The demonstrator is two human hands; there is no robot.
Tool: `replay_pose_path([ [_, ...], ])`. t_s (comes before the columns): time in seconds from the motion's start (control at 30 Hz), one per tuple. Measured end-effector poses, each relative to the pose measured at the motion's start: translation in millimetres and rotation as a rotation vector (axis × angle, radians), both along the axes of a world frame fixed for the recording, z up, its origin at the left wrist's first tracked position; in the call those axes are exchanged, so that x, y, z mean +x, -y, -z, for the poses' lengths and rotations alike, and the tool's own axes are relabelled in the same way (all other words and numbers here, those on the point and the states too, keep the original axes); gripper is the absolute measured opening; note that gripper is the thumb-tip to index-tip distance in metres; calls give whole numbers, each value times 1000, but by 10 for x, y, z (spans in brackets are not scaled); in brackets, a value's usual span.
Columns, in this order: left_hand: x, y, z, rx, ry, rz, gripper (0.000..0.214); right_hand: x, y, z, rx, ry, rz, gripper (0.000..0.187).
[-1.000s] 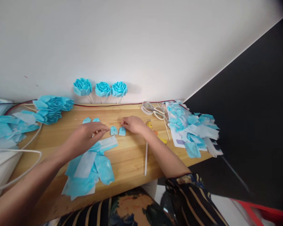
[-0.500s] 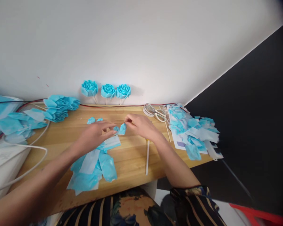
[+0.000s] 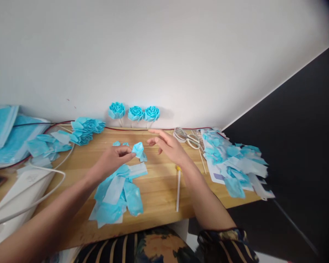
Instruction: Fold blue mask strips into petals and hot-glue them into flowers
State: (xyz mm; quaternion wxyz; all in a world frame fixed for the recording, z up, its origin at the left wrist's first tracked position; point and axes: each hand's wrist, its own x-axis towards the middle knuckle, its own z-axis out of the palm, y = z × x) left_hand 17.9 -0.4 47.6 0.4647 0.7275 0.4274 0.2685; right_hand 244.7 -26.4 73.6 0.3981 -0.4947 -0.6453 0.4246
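Between thumb and fingers, my left hand [image 3: 117,157] pinches a small folded blue petal [image 3: 137,149] of thin fabric. Another small blue piece [image 3: 144,157] shows just beyond it. My right hand [image 3: 168,144] hovers to the right of the petal with its fingers apart and nothing in them. Below my left hand, a pile of blue and white fabric pieces [image 3: 115,197] lies on the wooden table [image 3: 160,193]. Under my right forearm lies a white stick with a yellow tip [image 3: 178,190]. Two small blue scraps [image 3: 116,143] sit behind my left hand.
Three blue fabric flowers [image 3: 136,113] on stems lean against the wall. More flowers [image 3: 86,128] lie at the left, near blue sheets [image 3: 16,135] and a white box with a cable [image 3: 30,190]. Scissors [image 3: 188,137] and a heap of scraps [image 3: 233,157] are at the right.
My hands have moved apart. My right hand has let go of the blue petal and spread its fingers, while my left hand now holds it alone. The view has shifted slightly left.
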Motion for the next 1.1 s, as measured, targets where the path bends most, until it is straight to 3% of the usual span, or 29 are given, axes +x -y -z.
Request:
replay_pose_path([
  [0.2, -4, -26, 11, 5, 24, -31, 35, -182, -10, 309, -96, -206, -118, 59],
  [0.4, -188, -208, -17, 79, 27, -92, 43, -266, -176, 343, -67, -238, -51, 64],
  [0.5, -368, -370, 71, 177, -7, -262, 52, -191, -257, 329, -82, -248, 5, 65],
  [0.6, -503, -511, 264, 190, -93, -315, 57, -91, -271, 356, -107, -251, 37, 64],
  [0.73, -558, -650, 497, 148, -220, -302, 63, 53, -175, 415, -116, -222, 99, 59],
  [0.83, -469, -693, 556, 127, -254, -301, 65, 157, -77, 435, -123, -207, 128, 55],
  [0.93, -271, -658, 537, 53, -180, -229, 66, 220, -20, 432, -120, -217, 135, 55],
  [1.03, -91, -584, 467, -75, -51, -68, 70, 224, -13, 428, -130, -231, 122, 56],
  [1.1, -42, -545, 396, -48, -54, -54, 71, 198, -29, 434, -137, -236, 103, 57],
])
